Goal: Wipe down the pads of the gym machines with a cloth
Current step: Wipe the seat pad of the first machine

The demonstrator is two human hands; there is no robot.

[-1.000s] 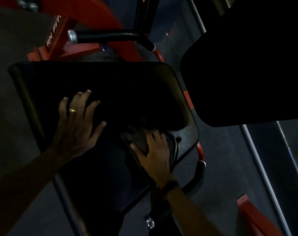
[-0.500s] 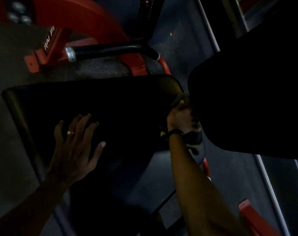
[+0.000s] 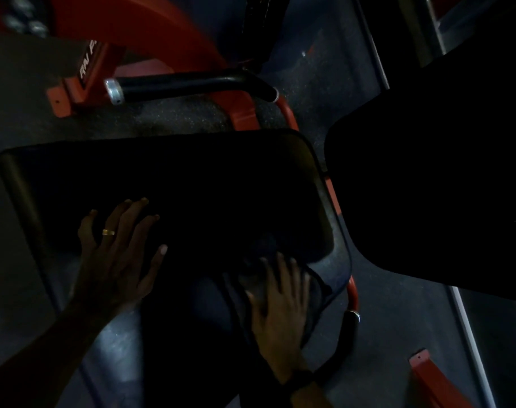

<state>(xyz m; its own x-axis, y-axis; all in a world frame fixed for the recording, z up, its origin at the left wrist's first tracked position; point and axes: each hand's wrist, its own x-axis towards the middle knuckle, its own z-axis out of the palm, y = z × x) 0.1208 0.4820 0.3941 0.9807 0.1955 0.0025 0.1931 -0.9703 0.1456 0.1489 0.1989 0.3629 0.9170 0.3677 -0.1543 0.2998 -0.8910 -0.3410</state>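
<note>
Nearest, the right hand (image 3: pixel 280 307) lies flat, fingers straight, pressing a dark cloth (image 3: pixel 311 293) onto the seat pad's (image 3: pixel 192 178) near right corner. Left of it, the left hand (image 3: pixel 118 260) rests spread on the pad. Farther right looms another pad (image 3: pixel 442 172), seemingly a backrest.

White lettering on red machine frame (image 3: pixel 87 64), upper left, runs sideways and is cut off: reads roughly "RN F" (partial, rest hidden by the dark and the frame edge). Brand not legible in full. No other text, numbers or signs readable; scene too dark.
</note>
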